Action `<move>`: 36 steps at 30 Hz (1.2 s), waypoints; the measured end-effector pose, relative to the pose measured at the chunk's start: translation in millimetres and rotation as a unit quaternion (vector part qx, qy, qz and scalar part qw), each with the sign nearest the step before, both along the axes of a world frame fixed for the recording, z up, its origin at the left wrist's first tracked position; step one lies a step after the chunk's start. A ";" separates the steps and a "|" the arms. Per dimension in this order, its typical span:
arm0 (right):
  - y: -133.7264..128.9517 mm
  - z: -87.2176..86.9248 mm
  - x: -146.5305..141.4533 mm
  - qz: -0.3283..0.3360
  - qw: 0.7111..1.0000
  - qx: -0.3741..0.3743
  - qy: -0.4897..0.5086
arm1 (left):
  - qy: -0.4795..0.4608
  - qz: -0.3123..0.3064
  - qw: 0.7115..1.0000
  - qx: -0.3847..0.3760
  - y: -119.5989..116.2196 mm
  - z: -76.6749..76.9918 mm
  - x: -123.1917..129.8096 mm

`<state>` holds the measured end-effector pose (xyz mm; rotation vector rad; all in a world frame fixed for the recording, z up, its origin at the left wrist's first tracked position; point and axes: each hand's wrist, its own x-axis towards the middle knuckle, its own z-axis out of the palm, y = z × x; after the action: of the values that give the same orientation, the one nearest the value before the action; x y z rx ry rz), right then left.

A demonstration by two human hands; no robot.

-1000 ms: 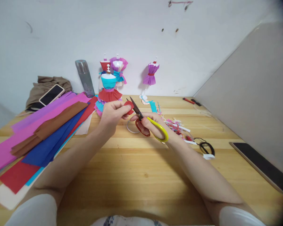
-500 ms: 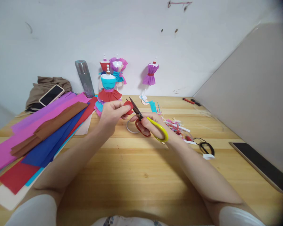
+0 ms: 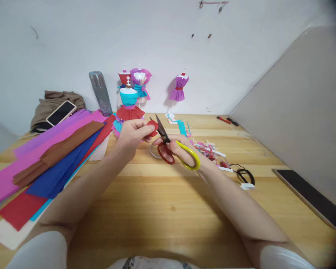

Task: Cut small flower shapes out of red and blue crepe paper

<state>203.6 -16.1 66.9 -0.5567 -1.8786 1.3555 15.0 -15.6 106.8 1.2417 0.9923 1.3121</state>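
Observation:
Pinched between the thumb and fingers of my left hand [image 3: 134,133] is a small rounded piece of red paper [image 3: 153,127]. My right hand [image 3: 182,147] is closed around the handles of a pair of scissors [image 3: 164,137], one loop yellow and the other red. The dark blades are parted and point up and left, at the right edge of the red paper. Behind my left hand stands a small dress form [image 3: 128,98] in a turquoise top and a red ruffled skirt. A pale ring [image 3: 154,151] lies on the table, partly hidden behind the scissors.
Coloured paper sheets [image 3: 56,164] cover the left side, with a phone [image 3: 62,113], brown cloth [image 3: 49,101] and a bottle [image 3: 100,93] behind. A purple-dressed form [image 3: 179,89] stands by the wall. Paper scraps [image 3: 208,151], a black cord [image 3: 245,175] and a dark tablet [image 3: 308,196] lie right.
The scissor blades have spread wider, and the red handle loop has shifted slightly left. My left hand and the red paper have stayed nearly still.

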 end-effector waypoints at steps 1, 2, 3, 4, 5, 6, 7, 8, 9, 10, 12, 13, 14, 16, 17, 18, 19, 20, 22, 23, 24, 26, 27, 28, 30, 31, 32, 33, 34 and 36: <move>0.1 0.2 0.2 0.001 1.000 0.001 -0.001 | 0.002 0.000 1.000 -0.002 -0.2 0.3 -0.1; 0.3 0.1 0.5 -0.001 1.000 0.001 -0.003 | 0.004 0.000 1.000 -0.003 -0.4 0.7 -0.1; 0.5 -0.2 0.8 -0.004 1.000 0.001 -0.006 | 0.006 0.001 1.000 -0.004 -0.6 1.0 0.0; 0.7 -0.7 1.2 -0.007 1.000 0.001 -0.008 | 0.009 0.002 1.000 -0.004 -0.8 1.2 0.1; 0.9 -1.1 1.6 -0.010 1.000 0.001 -0.010 | 0.012 0.002 1.000 -0.005 -0.9 1.5 0.2; 0.9 -1.4 2.0 -0.014 1.000 0.004 -0.012 | 0.014 0.002 1.000 -0.006 -1.0 1.7 0.3; 0.9 -1.6 2.2 -0.018 1.000 0.008 -0.015 | 0.017 0.002 1.000 -0.007 -1.1 1.9 0.4; 0.9 -1.5 2.4 -0.020 1.000 0.014 -0.019 | 0.021 0.001 1.000 -0.009 -1.2 2.0 0.3; 0.9 -1.3 2.5 -0.021 0.999 0.022 -0.023 | 0.024 0.000 1.000 -0.011 -1.3 2.0 0.2; 0.9 -0.9 2.5 -0.022 0.999 0.031 -0.029 | 0.028 -0.001 1.000 -0.012 -1.3 2.1 0.0; 1.1 0.2 2.6 -0.025 0.998 0.048 -0.039 | 0.035 -0.005 0.999 -0.014 -1.3 2.2 -0.6; 1.3 0.7 2.7 -0.029 0.997 0.056 -0.044 | 0.040 -0.006 0.999 -0.014 -1.3 2.3 -1.0; 1.5 1.3 2.9 -0.033 0.996 0.062 -0.046 | 0.044 -0.008 0.999 -0.014 -1.1 2.4 -1.4; 1.9 2.5 3.8 -0.039 0.995 0.068 -0.055 | 0.051 -0.009 0.999 -0.014 -0.8 2.8 -2.2; 2.0 3.1 4.4 -0.042 0.995 0.070 -0.061 | 0.054 -0.011 0.998 -0.015 -0.6 3.0 -2.5; 2.1 3.7 5.1 -0.045 0.994 0.071 -0.066 | 0.054 -0.012 0.998 -0.016 -0.5 3.1 -2.8; 2.1 4.3 5.7 -0.048 0.994 0.072 -0.072 | 0.055 -0.013 0.998 -0.016 -0.3 3.2 -3.0; 2.2 4.8 6.2 -0.053 0.993 0.074 -0.076 | 0.055 -0.014 0.998 -0.015 -0.1 3.3 -3.2; 2.2 5.5 6.7 -0.064 0.992 0.078 -0.080 | 0.058 -0.014 0.998 -0.013 0.1 3.4 -3.4; 2.2 5.7 6.8 -0.068 0.991 0.077 -0.081 | 0.059 -0.014 0.998 -0.012 0.1 3.5 -3.4; 2.2 5.7 6.7 -0.071 0.991 0.076 -0.082 | 0.061 -0.015 0.998 -0.011 0.2 3.6 -3.4; 2.4 5.5 6.6 -0.072 0.991 0.070 -0.084 | 0.063 -0.016 0.998 -0.011 0.1 4.0 -3.3; 2.4 5.2 6.5 -0.072 0.991 0.067 -0.086 | 0.064 -0.017 0.998 -0.011 0.1 4.1 -3.3; 2.4 5.0 6.5 -0.073 0.992 0.065 -0.086 | 0.064 -0.017 0.998 -0.012 0.2 4.1 -3.3; 2.3 4.6 6.7 -0.071 0.992 0.061 -0.082 | 0.063 -0.017 0.998 -0.013 0.4 3.7 -3.5; 2.3 4.6 6.9 -0.063 0.993 0.056 -0.078 | 0.061 -0.017 0.998 -0.012 0.7 3.4 -3.7; 2.3 4.6 7.1 -0.052 0.995 0.047 -0.075 | 0.059 -0.017 0.998 -0.011 1.1 3.0 -4.0; 2.4 4.7 7.4 -0.038 0.996 0.036 -0.072 | 0.057 -0.018 0.998 -0.010 1.6 2.7 -4.3; 2.8 4.8 7.9 -0.024 0.997 0.021 -0.072 | 0.056 -0.019 0.998 -0.009 2.2 2.5 -4.7; 4.7 4.8 10.0 -0.009 0.997 -0.010 -0.074 | 0.053 -0.017 0.998 -0.009 3.6 2.7 -5.8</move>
<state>213.6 -11.3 71.8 -0.6981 -1.9742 1.3554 9.2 -12.0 109.5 1.3205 1.0513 1.2186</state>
